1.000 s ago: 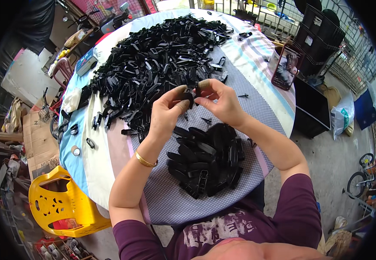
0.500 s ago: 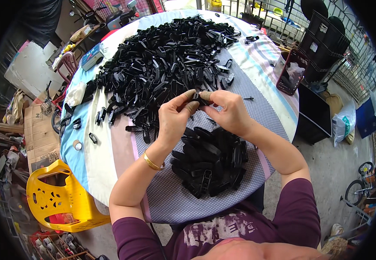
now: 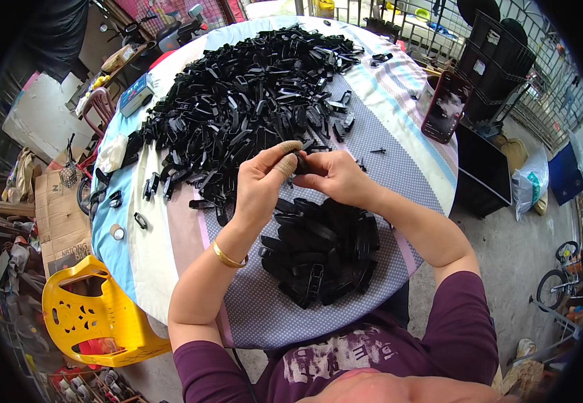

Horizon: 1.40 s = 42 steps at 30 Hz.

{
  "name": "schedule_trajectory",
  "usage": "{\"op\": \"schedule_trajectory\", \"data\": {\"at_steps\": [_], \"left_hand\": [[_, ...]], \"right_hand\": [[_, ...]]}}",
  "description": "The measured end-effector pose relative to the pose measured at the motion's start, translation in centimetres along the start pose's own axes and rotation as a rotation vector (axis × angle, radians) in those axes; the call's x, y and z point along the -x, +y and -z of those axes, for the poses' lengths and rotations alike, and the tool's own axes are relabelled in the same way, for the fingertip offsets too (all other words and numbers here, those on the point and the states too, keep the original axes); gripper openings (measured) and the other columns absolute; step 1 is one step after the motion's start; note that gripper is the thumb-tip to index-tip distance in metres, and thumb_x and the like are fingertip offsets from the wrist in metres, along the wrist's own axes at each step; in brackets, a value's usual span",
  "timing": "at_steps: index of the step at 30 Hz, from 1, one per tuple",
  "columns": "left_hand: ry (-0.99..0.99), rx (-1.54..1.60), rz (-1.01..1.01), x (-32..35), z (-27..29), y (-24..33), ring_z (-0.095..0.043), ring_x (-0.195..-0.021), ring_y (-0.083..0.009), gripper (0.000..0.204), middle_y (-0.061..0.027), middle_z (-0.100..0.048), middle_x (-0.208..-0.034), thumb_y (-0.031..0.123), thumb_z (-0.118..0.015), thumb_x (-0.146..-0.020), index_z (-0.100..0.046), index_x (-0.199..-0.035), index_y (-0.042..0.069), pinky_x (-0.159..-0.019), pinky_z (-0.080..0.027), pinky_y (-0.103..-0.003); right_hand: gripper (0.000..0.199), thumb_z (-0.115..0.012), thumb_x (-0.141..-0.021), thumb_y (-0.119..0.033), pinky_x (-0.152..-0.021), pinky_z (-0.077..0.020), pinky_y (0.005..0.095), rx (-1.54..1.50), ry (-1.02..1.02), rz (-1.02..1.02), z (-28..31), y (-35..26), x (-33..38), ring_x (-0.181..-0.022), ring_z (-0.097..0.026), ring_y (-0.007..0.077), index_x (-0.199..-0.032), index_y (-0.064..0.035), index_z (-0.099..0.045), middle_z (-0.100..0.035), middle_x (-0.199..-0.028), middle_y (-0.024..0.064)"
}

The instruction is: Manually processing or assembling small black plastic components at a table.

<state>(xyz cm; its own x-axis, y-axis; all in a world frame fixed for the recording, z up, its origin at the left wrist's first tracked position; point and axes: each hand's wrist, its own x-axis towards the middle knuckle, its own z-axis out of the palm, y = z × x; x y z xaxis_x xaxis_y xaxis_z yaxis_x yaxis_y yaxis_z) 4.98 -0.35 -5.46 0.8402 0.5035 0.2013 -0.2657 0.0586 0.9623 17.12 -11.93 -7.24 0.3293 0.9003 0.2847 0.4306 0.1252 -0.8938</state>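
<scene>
Between my two hands, over the middle of the table, is a small black plastic piece (image 3: pixel 299 165), mostly hidden by fingers. My left hand (image 3: pixel 262 180) pinches it between thumb and forefinger, both wrapped in tan tape. On its other side my right hand (image 3: pixel 337 178) is closed on the same piece, fingers curled in. Beyond my hands spreads a big heap of long, narrow black plastic pieces (image 3: pixel 238 101). Closer to me, below my hands, lies a smaller pile of similar black pieces (image 3: pixel 322 245), looking thicker and more closed up.
A round table with a striped and dotted cloth (image 3: pixel 251 316) carries everything. A phone (image 3: pixel 447 107) stands at its right edge; a blue box (image 3: pixel 136 95) and a small round lid (image 3: pixel 117 232) are at left. A yellow chair (image 3: pixel 97 309) and black crates (image 3: pixel 493 64) stand beside the table.
Both hands have shifted slightly left and toward me with the black piece. My right fingers have curled in more, hiding their taped tip. The whole view has shifted a little.
</scene>
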Motion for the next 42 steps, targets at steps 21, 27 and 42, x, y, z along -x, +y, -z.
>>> {"op": "schedule_trajectory", "data": {"at_steps": [21, 27, 42], "left_hand": [[-0.653, -0.754, -0.107, 2.5, -2.8, 2.4, -0.06, -0.073, -0.017, 0.041, -0.0082, -0.065, -0.083, 0.011, -0.074, -0.069, -0.063, -0.108, 0.007, -0.067, -0.048, -0.028], [-0.169, -0.321, 0.078, 0.0, -0.5, 0.1, -0.057, -0.086, -0.0096, 0.037, -0.0088, -0.061, -0.102, 0.009, -0.062, -0.084, -0.053, -0.118, -0.004, -0.075, -0.049, -0.023], [0.133, 0.267, 0.249, -1.1, 1.1, 0.0, -0.062, -0.08, -0.0196, 0.032, -0.0092, -0.055, -0.093, 0.019, -0.044, -0.096, -0.044, -0.122, 0.0, -0.065, -0.054, -0.028]], "right_hand": [[0.031, -0.059, -0.072, -0.003, -0.091, -0.0429, 0.0374, 1.087, 0.027, -0.12, 8.9, 4.7, -3.5, -0.108, -0.052, 0.0263, -0.102, -0.008, -0.064, -0.061, -0.109, 0.0095], [0.041, -0.072, -0.072, -0.01, -0.064, -0.0497, 0.0228, 0.175, 0.286, -0.111, 7.7, 3.4, -2.9, -0.072, -0.062, 0.0097, -0.109, 0.0007, -0.057, -0.065, -0.079, 0.0088], [0.039, -0.074, -0.066, -0.023, -0.078, -0.046, 0.0348, 0.991, 0.058, 0.057, 2.6, 3.0, -2.8, -0.089, -0.058, 0.0273, -0.097, -0.006, -0.058, -0.061, -0.085, 0.0091]]}}
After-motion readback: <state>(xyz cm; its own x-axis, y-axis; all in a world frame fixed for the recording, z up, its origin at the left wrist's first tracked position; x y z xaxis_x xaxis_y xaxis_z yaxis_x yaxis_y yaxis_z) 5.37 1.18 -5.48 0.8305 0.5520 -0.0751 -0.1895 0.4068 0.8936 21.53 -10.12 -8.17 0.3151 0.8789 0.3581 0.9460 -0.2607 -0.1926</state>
